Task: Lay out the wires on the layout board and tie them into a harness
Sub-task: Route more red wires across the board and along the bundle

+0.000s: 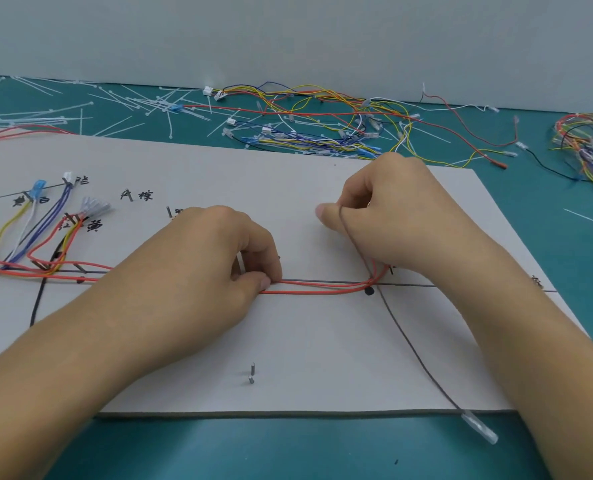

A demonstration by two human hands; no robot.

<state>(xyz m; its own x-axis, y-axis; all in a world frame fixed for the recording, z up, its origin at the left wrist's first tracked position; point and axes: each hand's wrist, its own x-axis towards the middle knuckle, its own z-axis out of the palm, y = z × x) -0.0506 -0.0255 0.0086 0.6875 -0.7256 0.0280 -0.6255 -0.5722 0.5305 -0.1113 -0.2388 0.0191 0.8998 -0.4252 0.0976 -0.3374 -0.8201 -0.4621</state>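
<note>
Pinched red wires (323,290) to board (323,358) with left hand (215,258), likely for tension; gripped dark wire (426,363) in right hand (392,220) for routing

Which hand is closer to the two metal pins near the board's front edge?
Left. The left hand sits just beyond the metal pins, pinching red wires; the right hand is farther, beyond and to their right.
</note>
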